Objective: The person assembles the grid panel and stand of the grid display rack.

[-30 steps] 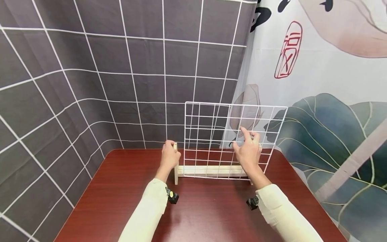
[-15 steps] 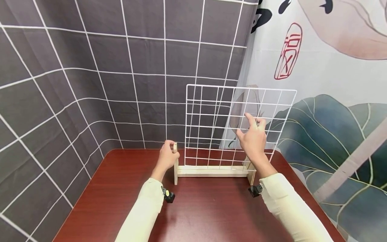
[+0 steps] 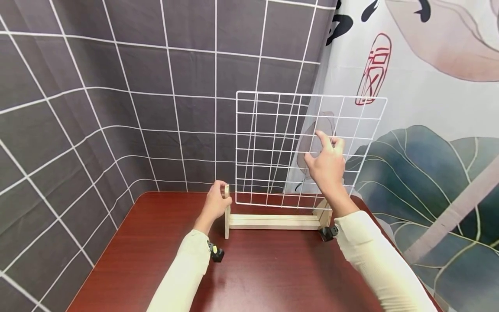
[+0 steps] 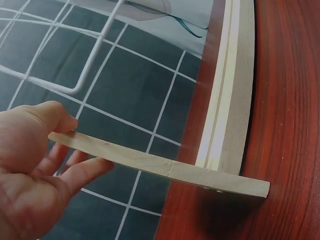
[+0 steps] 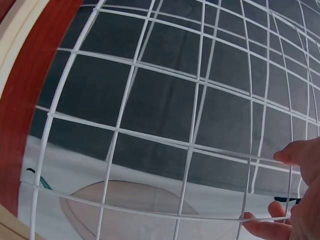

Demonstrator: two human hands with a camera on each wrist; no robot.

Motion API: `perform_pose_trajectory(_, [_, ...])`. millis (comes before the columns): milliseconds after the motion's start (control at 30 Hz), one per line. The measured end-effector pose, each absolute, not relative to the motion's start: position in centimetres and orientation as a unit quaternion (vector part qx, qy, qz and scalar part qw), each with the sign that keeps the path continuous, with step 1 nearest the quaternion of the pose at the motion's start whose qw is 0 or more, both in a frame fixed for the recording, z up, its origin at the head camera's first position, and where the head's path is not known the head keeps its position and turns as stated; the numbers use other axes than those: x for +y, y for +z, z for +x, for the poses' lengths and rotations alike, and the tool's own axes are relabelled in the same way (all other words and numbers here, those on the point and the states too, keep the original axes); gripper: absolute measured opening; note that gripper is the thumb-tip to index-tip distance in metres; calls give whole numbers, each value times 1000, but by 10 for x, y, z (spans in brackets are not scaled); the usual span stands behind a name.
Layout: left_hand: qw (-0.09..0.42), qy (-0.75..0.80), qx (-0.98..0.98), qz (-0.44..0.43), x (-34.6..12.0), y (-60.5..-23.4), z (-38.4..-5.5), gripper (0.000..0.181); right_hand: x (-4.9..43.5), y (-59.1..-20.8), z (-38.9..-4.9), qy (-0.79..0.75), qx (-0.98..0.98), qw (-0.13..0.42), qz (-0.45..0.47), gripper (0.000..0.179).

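Observation:
A white wire grid panel (image 3: 236, 147) stands nearly upright in the air above a pale wooden stand (image 3: 273, 222). My right hand (image 3: 328, 167) grips the panel right of its middle; in the right wrist view, the thumb and fingers hook around its wires (image 5: 191, 146). The panel's lower edge is higher than the stand's grooved crossbar. At the left, my left hand (image 3: 213, 203) pinches the top of the stand's left upright (image 4: 150, 162) between thumb and fingers. The right upright (image 3: 323, 213) is partly hidden behind my right wrist.
The stand rests on a reddish-brown table (image 3: 257, 268), toward its back edge. A dark curtain with white grid lines (image 3: 136, 73) hangs behind and to the left. At the right hangs a white curtain with leaf prints (image 3: 421, 104). Black wrist cameras (image 3: 327, 234) sit below both hands.
My right hand has lifted the wire grid panel upward, from in front of the crossbar to above it. My left hand stays at the left upright.

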State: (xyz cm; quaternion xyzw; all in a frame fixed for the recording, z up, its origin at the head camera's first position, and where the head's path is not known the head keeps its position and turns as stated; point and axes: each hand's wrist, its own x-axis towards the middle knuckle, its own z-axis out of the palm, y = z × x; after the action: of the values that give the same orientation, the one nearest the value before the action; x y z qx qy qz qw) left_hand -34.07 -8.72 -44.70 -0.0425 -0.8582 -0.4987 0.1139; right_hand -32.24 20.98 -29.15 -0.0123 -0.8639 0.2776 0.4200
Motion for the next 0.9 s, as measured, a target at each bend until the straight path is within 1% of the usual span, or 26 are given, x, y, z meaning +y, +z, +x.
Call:
perform_pose_trajectory(433, [117, -495, -860, -43, -88, -447, -341, 48, 192, -264, -336, 300, -839, 453, -10, 63])
perform_pose_trajectory(900, [117, -489, -863, -42, -88, -445, -339, 49, 183, -261, -340, 301, -835, 461, -3, 61])
